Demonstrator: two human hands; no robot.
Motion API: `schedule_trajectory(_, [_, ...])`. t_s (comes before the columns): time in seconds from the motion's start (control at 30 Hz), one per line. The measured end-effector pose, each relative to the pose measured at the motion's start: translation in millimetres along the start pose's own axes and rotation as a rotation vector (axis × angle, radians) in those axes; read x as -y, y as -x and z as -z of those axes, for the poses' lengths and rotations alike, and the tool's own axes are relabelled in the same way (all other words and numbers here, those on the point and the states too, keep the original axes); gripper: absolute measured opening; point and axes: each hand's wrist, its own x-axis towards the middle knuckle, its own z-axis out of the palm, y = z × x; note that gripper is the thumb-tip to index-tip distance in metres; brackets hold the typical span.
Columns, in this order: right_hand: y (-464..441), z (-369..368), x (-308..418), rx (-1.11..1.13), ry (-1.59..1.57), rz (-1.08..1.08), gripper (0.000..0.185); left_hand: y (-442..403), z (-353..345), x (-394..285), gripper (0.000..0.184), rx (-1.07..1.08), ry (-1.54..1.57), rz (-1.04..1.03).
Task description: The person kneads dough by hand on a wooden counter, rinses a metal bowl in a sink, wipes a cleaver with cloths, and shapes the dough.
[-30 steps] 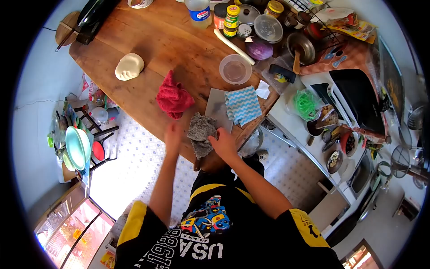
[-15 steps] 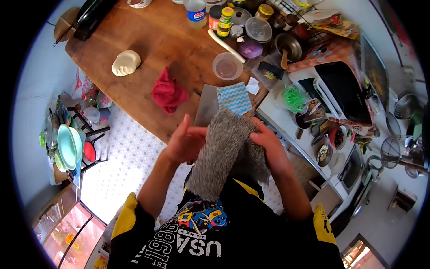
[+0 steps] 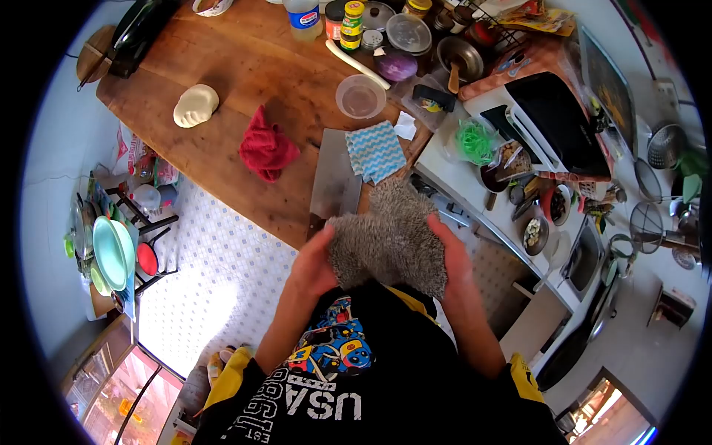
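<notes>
One shaggy grey cloth [image 3: 389, 241], held at the near edge of the wooden table [image 3: 200, 156], was gripped at opposite sides by left hand [image 3: 313, 265] and right hand [image 3: 454, 256], apparently to keep it spread; one crumpled red cloth [image 3: 267, 150] lay on that table.

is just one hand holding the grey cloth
No, the left hand and the right hand hold the grey cloth from opposite sides.
</notes>
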Motion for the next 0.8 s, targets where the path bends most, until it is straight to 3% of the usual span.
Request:
schedule_trajectory(0.07, [9.1, 5.4, -0.2, 0.074, 0.007, 0.046, 0.043, 6.3, -16.3, -14.6, 0.046, 0.221, 0.115, 0.031])
schedule_trajectory(0.1, [11.1, 6.5, 0.2, 0.145, 0.005, 0.096, 0.043, 10.1, -24.4, -18.5, 0.046, 0.224, 0.113, 0.026])
schedule_trajectory(0.17, [8.7, 9.3, -2.0, 0.116, 0.173, 0.186, 0.042, 17.5, -35.9, -21.0, 0.035, -0.108, -0.312, -0.026])
schedule_trajectory(0.2, [6.5, 12.4, -4.1, 0.084, 0.341, 0.277, 0.042, 15.1, -32.9, -19.1, 0.035, -0.108, -0.315, -0.026])
schedule_trajectory(0.27, [-5.9, 26.1, -7.4, 0.083, 0.412, 0.345, 0.038, 3.5, -27.3, -18.3, 0.024, -0.219, -0.659, -0.190])
schedule_trajectory(0.3, [-10.7, 32.6, -6.2, 0.080, 0.486, 0.408, 0.034, 5.2, -28.9, -22.3, 0.024, -0.213, -0.662, -0.193])
schedule_trajectory(0.33, [-10.1, 40.2, -2.3, 0.078, 0.485, 0.411, 0.034, 13.2, -31.3, -30.2, 0.021, -0.123, -0.886, -0.278])
schedule_trajectory(0.4, [-0.2, 59.7, 8.7, 0.341, 0.679, 0.584, 0.024, 35.7, -44.8, -46.8, 0.017, 0.068, -1.322, -0.435])
schedule_trajectory(0.43, [5.4, 64.5, 16.3, 0.339, 0.678, 0.585, 0.024, 44.1, -55.8, -53.9, 0.017, 0.070, -1.323, -0.433])
schedule_trajectory(0.5, [20.9, 59.9, 33.2, 0.450, 0.897, 0.757, 0.022, 57.0, -73.3, -67.7, 0.022, 0.403, -1.243, -0.521])
schedule_trajectory(0.53, [26.9, 48.4, 40.4, 0.413, 1.063, 0.863, 0.028, 52.5, -43.3, -80.3, 0.039, 0.500, -1.129, -0.381])
schedule_trajectory(0.57, [32.9, 36.9, 47.5, 0.363, 1.223, 0.973, 0.038, 44.0, -41.4, -80.1, 0.051, 0.628, -0.720, -0.206])
schedule_trajectory(0.63, [28.4, 27.5, 56.1, 0.504, 1.016, 0.890, 0.056, 22.3, -44.4, -77.4, 0.045, 0.540, -0.453, -0.016])
schedule_trajectory(0.7, [29.9, 9.1, 59.7, 0.510, 1.008, 0.882, 0.060, 7.8, -65.0, -64.9, 0.040, 0.485, -0.637, -0.002])
schedule_trajectory(0.77, [22.3, 7.7, 70.0, 0.653, 1.120, 0.910, 0.057, -3.3, -79.6, -47.5, 0.035, 0.432, -0.817, 0.006])
schedule_trajectory(0.8, [22.1, 2.7, 75.8, 0.649, 1.123, 0.914, 0.057, -8.4, -84.2, -38.8, 0.031, 0.511, -1.084, -0.220])
